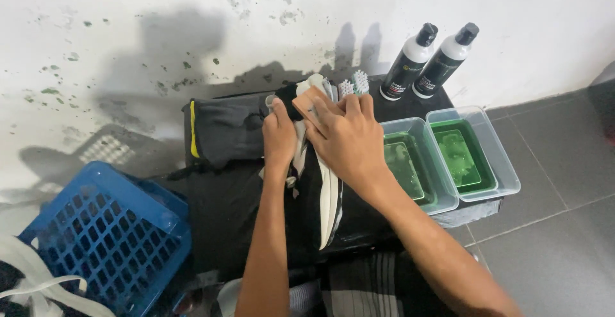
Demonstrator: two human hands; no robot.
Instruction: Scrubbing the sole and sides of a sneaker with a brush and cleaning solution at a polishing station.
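A black shoe (318, 196) with a white sole lies on its side on a black cloth-covered low table (218, 208). My left hand (279, 135) grips the shoe near its toe end. My right hand (346, 139) is closed on a tan wooden-backed brush (308, 107) pressed against the shoe's upper part. Both forearms reach in from the bottom of the frame.
Two clear tubs (477, 189) (442, 205) of green liquid stand right of the shoe. Two black-and-white bottles (409, 62) (446, 60) and spare brushes (355, 84) stand by the stained white wall. A dark bag (224, 128) lies left; a blue plastic basket (102, 240) sits at lower left. Grey floor tiles lie to the right.
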